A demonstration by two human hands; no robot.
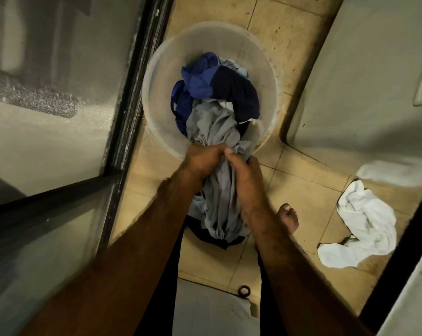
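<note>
A translucent white bucket (pixel 156 76) stands on the tiled floor, holding blue (pixel 196 78) and dark navy clothes (pixel 236 93). A grey garment (pixel 219 202) hangs bunched from the bucket's near rim down between my forearms. My left hand (pixel 200 158) grips the grey cloth near the bucket's rim. My right hand (pixel 244 180) grips the same cloth just beside it, thumb on top. The lower end of the garment droops over dark fabric near my legs.
A white cloth (pixel 365 221) lies crumpled on the beige tiles at the right. My bare foot (pixel 288 218) stands beside the hanging garment. A frosted glass door with a dark frame (pixel 132 93) runs along the left. A pale wall (pixel 350 81) closes the right. A small ring (pixel 244 291) lies on the floor.
</note>
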